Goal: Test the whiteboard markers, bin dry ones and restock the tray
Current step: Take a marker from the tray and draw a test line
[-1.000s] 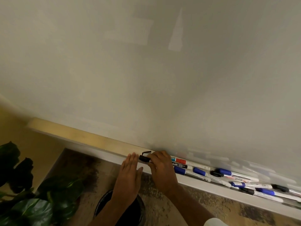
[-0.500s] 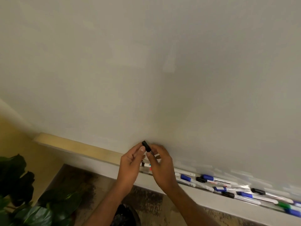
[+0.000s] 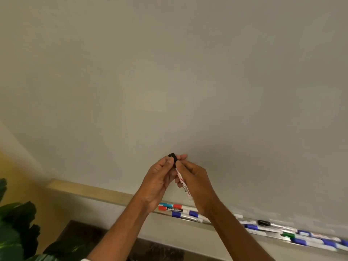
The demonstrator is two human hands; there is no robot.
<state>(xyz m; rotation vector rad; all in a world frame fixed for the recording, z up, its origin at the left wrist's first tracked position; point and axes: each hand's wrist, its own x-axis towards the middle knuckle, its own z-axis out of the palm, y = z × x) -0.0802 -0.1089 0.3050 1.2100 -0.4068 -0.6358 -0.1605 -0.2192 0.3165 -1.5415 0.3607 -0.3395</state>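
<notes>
Head camera: a slim, cylindrical marker (image 3: pixel 183 183) with a white printed barrel is held in front of the smooth, pale whiteboard (image 3: pixel 169 72), above the left end of the tray (image 3: pixel 286 238). Its ribbed black cap (image 3: pixel 173 158) is pinched by the curled fingers of the left hand (image 3: pixel 160 178), and the barrel is gripped by the right hand (image 3: pixel 195 183). Capped markers (image 3: pixel 180 208) in blue, red, black and green are laid along the narrow metallic tray. Glossy dark leaves (image 3: pixel 17 223) are seen near left.

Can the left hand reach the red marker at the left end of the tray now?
Probably not yet: the left hand pinches the black cap of the marker held by the right hand. The red marker lies uncovered beside its wrist, so once freed, likely yes.
</notes>
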